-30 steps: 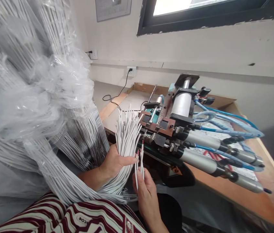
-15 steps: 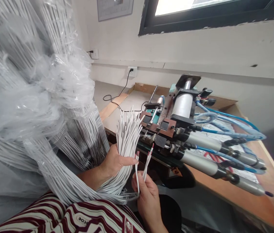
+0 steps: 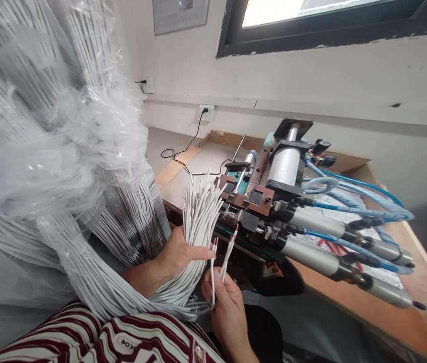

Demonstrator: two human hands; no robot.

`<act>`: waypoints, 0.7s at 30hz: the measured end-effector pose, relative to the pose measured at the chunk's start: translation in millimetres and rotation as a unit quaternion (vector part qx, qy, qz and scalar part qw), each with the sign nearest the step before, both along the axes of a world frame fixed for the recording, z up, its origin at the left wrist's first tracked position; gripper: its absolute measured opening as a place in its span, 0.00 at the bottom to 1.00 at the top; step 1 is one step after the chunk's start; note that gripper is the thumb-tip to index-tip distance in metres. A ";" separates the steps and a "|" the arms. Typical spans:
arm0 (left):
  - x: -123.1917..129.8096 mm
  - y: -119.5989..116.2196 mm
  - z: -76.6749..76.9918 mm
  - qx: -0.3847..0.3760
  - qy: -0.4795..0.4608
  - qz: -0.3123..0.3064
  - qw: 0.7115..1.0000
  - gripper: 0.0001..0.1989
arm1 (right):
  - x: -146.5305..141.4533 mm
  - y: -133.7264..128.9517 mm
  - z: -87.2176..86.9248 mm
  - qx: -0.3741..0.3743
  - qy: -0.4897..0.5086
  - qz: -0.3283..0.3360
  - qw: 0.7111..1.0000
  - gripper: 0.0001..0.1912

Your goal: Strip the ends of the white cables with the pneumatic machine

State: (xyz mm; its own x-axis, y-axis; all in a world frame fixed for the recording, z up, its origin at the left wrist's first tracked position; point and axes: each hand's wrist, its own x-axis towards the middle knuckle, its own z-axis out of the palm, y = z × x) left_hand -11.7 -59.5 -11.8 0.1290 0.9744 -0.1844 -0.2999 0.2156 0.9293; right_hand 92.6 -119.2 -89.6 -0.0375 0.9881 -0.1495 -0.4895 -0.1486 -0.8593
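My left hand point(image 3: 181, 254) is wrapped round a thick bundle of white cables point(image 3: 200, 214), their cut ends pointing up. By its thumb tip a cable with bared red and white cores point(image 3: 214, 247) stands slightly apart from the bundle. Between the thumb and fingers of my right hand point(image 3: 226, 302) are a couple of white cables point(image 3: 227, 258), with red cores showing at their tips. Those tips are just in front of the pneumatic stripping machine point(image 3: 249, 220), apart from its jaws as far as I can see. The bundle's long tail runs over my lap to the left.
Plastic-wrapped cable bundles point(image 3: 58, 151) crowd the left side. The machine, with its metal cylinders point(image 3: 315, 254) and blue air hoses point(image 3: 365, 189), sits on a wooden-edged bench point(image 3: 350, 307). A black cord point(image 3: 198, 132) runs from a wall socket point(image 3: 206, 113).
My right hand has shifted slightly left with its cables, whose tips have moved a little left too. The left hand keeps its hold on the bundle, nearly still.
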 end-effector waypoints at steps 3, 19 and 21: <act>-0.4 -0.6 0.2 0.010 -0.013 -0.003 1.000 0.09 | -1.7 0.2 7.5 0.001 0.023 -0.001 1.000 0.17; 4.9 9.5 12.6 -0.003 0.023 -0.023 0.999 0.08 | 18.1 9.7 14.8 0.036 -0.020 0.015 0.999 0.17; 3.1 19.2 20.0 -0.003 0.015 0.009 1.000 0.09 | 48.8 10.3 16.2 0.057 -0.040 -0.061 0.996 0.16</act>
